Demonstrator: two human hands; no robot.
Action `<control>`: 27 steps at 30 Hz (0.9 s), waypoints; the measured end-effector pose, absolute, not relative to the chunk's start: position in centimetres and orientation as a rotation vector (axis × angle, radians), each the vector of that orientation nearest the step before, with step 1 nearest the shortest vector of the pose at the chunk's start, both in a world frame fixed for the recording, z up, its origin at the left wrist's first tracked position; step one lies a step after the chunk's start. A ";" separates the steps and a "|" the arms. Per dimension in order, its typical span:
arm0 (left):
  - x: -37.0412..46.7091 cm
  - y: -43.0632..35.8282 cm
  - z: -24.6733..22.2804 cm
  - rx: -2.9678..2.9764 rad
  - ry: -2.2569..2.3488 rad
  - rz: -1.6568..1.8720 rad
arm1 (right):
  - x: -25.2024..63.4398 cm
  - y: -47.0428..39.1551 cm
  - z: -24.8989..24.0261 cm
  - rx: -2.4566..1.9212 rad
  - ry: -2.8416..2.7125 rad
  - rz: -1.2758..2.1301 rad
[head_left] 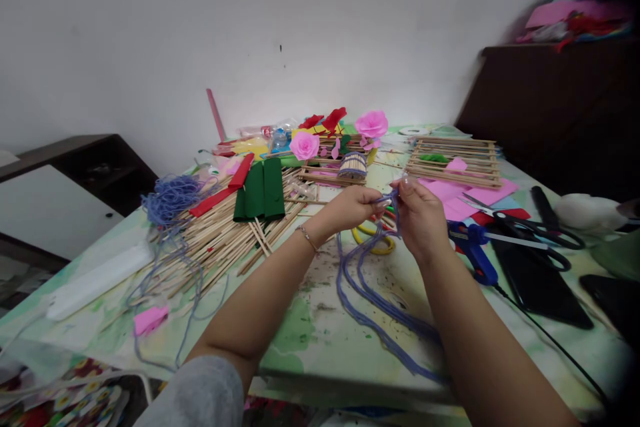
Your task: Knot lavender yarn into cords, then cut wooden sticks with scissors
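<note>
Strands of blue-purple yarn [370, 290] hang from between my two hands and trail over the table toward its front edge. My left hand [356, 207] pinches the yarn at its upper end. Close on its right, my right hand [419, 217] has thumb and fingers closed on the same yarn. The exact shape of the yarn between the fingertips is too small to tell. Behind the strands lies a yellow ring [383, 245], partly hidden by my hands.
Wooden sticks [225, 240], green paper [260, 192] and a yarn tangle [173, 200] lie left. Pink paper flowers [371, 124] and a stick frame [454, 161] stand behind. At right are a blue glue gun [474, 250], scissors [537, 230] and a black phone [543, 287].
</note>
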State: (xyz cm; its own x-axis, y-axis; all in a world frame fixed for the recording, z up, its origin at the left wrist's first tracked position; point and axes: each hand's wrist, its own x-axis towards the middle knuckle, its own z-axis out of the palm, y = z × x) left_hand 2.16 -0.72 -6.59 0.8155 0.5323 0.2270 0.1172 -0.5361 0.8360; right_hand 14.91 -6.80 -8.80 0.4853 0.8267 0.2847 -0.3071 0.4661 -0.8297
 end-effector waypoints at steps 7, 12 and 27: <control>1.7 -0.8 -5.8 1.759 0.509 0.657 | 15.4 -7.2 -8.7 -1.092 -1.007 0.964; 1.2 0.2 -5.9 1.731 0.542 0.624 | 16.4 -6.8 -9.3 -1.211 -1.167 0.740; 1.2 0.7 -6.2 1.687 0.535 0.748 | 16.7 -6.8 -9.1 -1.024 -0.947 0.761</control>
State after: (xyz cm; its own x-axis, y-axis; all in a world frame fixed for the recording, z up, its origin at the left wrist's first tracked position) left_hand 1.18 0.66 -6.17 0.6924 0.6939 0.1978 -0.0376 -0.2391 0.9703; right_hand 16.68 -6.83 -9.15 0.4049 0.8701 0.2812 -0.0880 0.3432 -0.9351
